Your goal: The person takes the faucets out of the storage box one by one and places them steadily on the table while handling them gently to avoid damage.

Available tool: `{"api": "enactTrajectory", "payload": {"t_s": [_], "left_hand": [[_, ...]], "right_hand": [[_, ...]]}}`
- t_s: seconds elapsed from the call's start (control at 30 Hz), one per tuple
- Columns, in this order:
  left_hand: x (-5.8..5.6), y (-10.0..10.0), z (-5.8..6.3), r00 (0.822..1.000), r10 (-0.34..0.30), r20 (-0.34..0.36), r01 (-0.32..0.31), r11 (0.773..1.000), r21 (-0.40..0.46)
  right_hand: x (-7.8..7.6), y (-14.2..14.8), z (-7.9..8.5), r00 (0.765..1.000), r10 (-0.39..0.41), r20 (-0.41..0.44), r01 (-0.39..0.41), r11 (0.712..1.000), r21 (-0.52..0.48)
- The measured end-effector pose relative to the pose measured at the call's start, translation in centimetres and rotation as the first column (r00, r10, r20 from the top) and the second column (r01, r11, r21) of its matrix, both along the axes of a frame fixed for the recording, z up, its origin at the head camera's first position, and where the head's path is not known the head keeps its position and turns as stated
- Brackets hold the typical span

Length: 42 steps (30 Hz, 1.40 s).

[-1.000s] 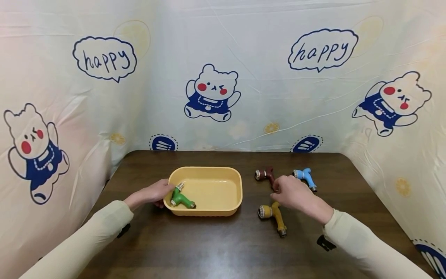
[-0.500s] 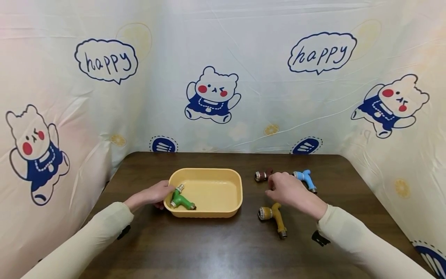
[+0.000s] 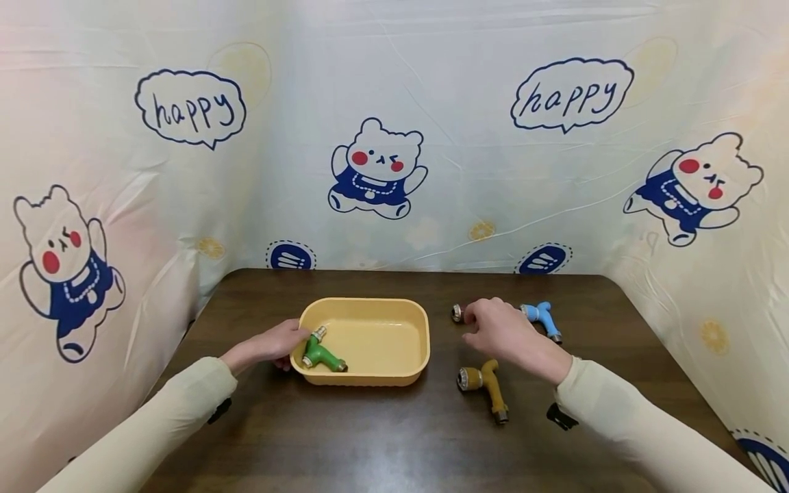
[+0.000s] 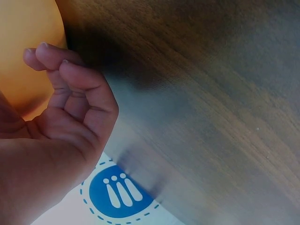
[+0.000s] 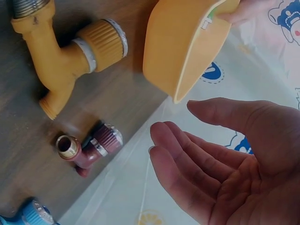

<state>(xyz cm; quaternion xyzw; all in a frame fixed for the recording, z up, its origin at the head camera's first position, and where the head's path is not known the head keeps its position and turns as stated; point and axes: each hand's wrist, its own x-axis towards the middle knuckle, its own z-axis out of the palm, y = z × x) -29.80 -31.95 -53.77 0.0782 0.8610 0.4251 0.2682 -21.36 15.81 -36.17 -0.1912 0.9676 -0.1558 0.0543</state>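
Observation:
My left hand grips the left rim of a yellow plastic basin, thumb over the edge and fingers curled against the outside. Inside the basin, at its left end, lies a green faucet. My right hand hovers over the table with nothing in it, thumb spread from loosely bent fingers. In the head view it covers most of a dark red faucet, which shows whole in the right wrist view. A mustard-yellow faucet lies nearer to me, and a light blue faucet to the right of that hand.
The dark brown wooden table carries everything. A pale cloth printed with bears and "happy" bubbles hangs behind it and along both sides. The faucets lie right of the basin, apart from one another.
My right hand has shifted left and slightly away from me, covering more of the dark red faucet. My left hand and the basin have stayed in place.

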Motion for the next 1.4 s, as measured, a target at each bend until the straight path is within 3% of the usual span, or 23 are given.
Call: {"api": "enactTrajectory", "payload": {"t_s": [0.07, 0.13, 0.3, 0.37, 0.43, 0.57, 0.67, 0.77, 0.8, 0.93, 1.0, 1.07, 1.17, 1.23, 1.27, 1.3, 1.4], "left_hand": [[0.5, 0.4, 0.8, 1.000, 0.010, -0.009, -0.010, 1.000, -0.005], [1.4, 1.1, 2.4, 1.000, 0.023, -0.008, -0.023, 1.000, -0.018], [5.3, 4.1, 7.9, 0.997, 0.013, -0.072, -0.019, 0.997, -0.070], [6.4, 5.0, 9.2, 0.996, 0.029, -0.084, -0.035, 0.996, -0.077], [6.9, 5.4, 9.7, 0.995, 0.047, -0.091, -0.055, 0.994, -0.091], [6.0, 4.8, 8.8, 0.996, 0.025, -0.087, -0.033, 0.996, -0.087], [3.8, 2.9, 5.8, 0.998, 0.003, -0.059, -0.004, 1.000, -0.028], [3.0, 2.1, 4.6, 0.997, -0.024, -0.069, 0.023, 1.000, -0.008], [3.2, 2.3, 4.8, 0.997, -0.017, -0.072, 0.016, 1.000, -0.010], [5.6, 4.4, 8.3, 0.994, -0.003, -0.106, -0.002, 0.999, -0.052], [5.5, 4.3, 8.2, 0.994, -0.001, -0.105, -0.006, 0.998, -0.059], [4.0, 3.2, 6.0, 0.996, 0.000, -0.086, -0.002, 0.999, -0.032], [1.0, 0.8, 1.6, 0.998, 0.005, -0.059, -0.005, 1.000, -0.007], [-0.2, 0.0, -0.2, 0.999, 0.026, -0.043, -0.026, 1.000, 0.002], [-0.4, -0.1, -0.4, 0.999, 0.024, -0.037, -0.024, 1.000, -0.005], [0.4, 0.4, 0.4, 0.997, -0.006, -0.072, 0.004, 1.000, -0.016], [1.5, 1.1, 2.0, 0.996, -0.028, -0.080, 0.026, 0.999, -0.022]], "right_hand": [[-0.1, -0.3, 0.1, 1.000, 0.002, -0.004, -0.002, 1.000, -0.001], [-0.1, -0.5, 0.3, 1.000, 0.004, -0.002, -0.004, 1.000, 0.000], [-0.1, -0.9, 0.2, 1.000, 0.020, 0.001, -0.020, 1.000, 0.006], [-0.1, -1.1, 0.2, 1.000, 0.029, -0.004, -0.029, 1.000, 0.009], [-0.1, -1.1, 0.2, 0.999, 0.040, -0.012, -0.040, 0.999, 0.002], [-0.3, -1.4, 0.1, 0.997, 0.067, -0.031, -0.067, 0.998, -0.021], [-0.4, -1.6, 0.1, 0.996, 0.081, -0.033, -0.083, 0.996, -0.034], [-0.5, -1.9, 0.1, 0.995, 0.095, -0.035, -0.096, 0.994, -0.042], [-0.5, -1.9, 0.2, 0.994, 0.101, -0.039, -0.103, 0.994, -0.045], [-0.6, -2.3, 0.3, 0.990, 0.129, -0.058, -0.132, 0.990, -0.054], [-0.7, -2.5, 0.3, 0.987, 0.144, -0.064, -0.148, 0.987, -0.062], [-0.8, -2.7, 0.3, 0.985, 0.156, -0.069, -0.161, 0.984, -0.071], [-0.9, -3.0, 0.5, 0.983, 0.169, -0.076, -0.175, 0.981, -0.082], [-0.9, -3.2, 0.6, 0.982, 0.175, -0.077, -0.181, 0.980, -0.082], [-1.0, -3.3, 0.7, 0.982, 0.177, -0.073, -0.182, 0.980, -0.080], [-1.0, -3.4, 0.7, 0.981, 0.179, -0.071, -0.185, 0.980, -0.077], [-1.1, -3.8, 0.9, 0.979, 0.191, -0.064, -0.195, 0.978, -0.074]]}}
